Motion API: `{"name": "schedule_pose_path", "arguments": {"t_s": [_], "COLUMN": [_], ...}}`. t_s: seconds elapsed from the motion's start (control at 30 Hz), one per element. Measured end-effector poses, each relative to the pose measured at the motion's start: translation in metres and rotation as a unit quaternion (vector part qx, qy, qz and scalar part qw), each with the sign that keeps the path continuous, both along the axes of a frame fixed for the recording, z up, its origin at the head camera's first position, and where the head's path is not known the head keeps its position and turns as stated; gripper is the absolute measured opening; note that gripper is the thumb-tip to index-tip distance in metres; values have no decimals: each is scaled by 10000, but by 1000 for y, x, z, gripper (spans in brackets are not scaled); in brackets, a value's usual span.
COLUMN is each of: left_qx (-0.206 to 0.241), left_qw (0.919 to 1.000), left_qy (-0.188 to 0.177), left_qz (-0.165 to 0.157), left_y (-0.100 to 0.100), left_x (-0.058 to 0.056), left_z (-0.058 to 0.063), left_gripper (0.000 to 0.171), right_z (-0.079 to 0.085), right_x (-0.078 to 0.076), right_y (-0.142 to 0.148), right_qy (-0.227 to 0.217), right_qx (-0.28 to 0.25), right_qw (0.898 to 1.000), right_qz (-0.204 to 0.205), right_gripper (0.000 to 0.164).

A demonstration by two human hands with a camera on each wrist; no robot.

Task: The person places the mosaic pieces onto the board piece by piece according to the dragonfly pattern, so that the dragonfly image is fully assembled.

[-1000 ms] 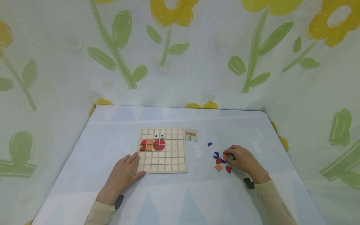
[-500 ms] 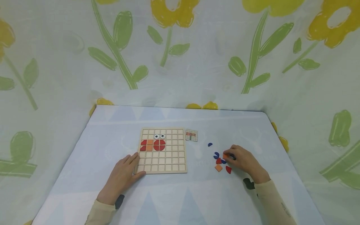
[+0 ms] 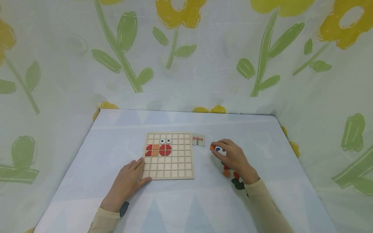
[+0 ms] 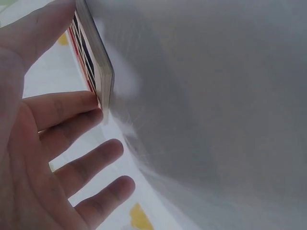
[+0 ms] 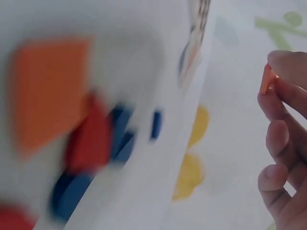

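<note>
Right hand (image 3: 233, 157): thumb and fingertip pinched on a small flat orange square tile (image 3: 212, 147). Tile sits at the fingertips, on the hand's board side, just right of the small grid-printed picture card (image 3: 198, 139). Right wrist view: same tile, seen nearly edge-on, other fingers loosely bent.

Dark blue half-disc piece (image 3: 217, 149) shows in the gap between thumb and fingers. Loose pieces under/near the palm, partly covered: second orange square tile (image 3: 226, 173), red quarter-round piece (image 3: 236, 175), more red and blue.

Left hand (image 3: 126, 178): fingers spread and extended, touching the left edge and near-left corner of the square pale wooden grid board (image 3: 179, 165). Board lies flat on the white-and-blue bench (image 3: 175, 207), well apart from the held tile; set in it: red circle (image 3: 165, 150), red and orange pieces, two white eye discs (image 3: 165, 141).
</note>
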State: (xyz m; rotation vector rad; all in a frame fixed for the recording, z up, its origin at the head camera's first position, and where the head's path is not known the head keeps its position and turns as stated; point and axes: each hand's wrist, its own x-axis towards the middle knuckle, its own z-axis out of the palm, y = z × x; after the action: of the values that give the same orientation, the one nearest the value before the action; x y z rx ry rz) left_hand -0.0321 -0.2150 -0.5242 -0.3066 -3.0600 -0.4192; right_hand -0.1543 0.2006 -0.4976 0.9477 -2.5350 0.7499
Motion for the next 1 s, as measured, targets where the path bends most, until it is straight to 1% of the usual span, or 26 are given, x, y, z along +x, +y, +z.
{"name": "schedule_pose_path", "arguments": {"t_s": [0.17, 0.37, 0.5, 0.6, 0.73, 0.8, 0.9, 1.0], "left_qx": [5, -16, -22, 5, 16, -13, -23, -5], "left_qw": [10000, 10000, 10000, 10000, 10000, 9999, 9997, 9997], "left_qy": [6, -72, -84, -68, -71, -136, -221, -248], "left_qz": [4, 22, 14, -14, -26, 1, 33, 66], "left_y": [1, 1, 1, 2, 2, 3, 3, 2], "left_x": [-1, -2, -2, -4, -5, -4, -3, -3], "left_z": [0, 2, 3, 4, 5, 6, 7, 7], "left_gripper": [84, 82, 81, 80, 79, 79, 79, 79], "right_z": [7, 9, 6, 5, 5, 5, 3, 0], "right_x": [-8, -13, -18, -23, -33, -39, -46, -51], "right_y": [-30, -64, -86, -102, -120, -128, -138, -147], "right_qy": [54, 79, 11, -94, -376, -687, -1171, -1528], "right_qx": [-114, -167, -49, 159, 395, 542, 887, 1293], "right_qw": [9999, 9994, 9991, 9988, 9971, 9946, 9877, 9785], "right_qz": [98, 293, 429, 446, 522, 563, 536, 491], "right_gripper": [33, 31, 30, 29, 26, 24, 20, 21]}}
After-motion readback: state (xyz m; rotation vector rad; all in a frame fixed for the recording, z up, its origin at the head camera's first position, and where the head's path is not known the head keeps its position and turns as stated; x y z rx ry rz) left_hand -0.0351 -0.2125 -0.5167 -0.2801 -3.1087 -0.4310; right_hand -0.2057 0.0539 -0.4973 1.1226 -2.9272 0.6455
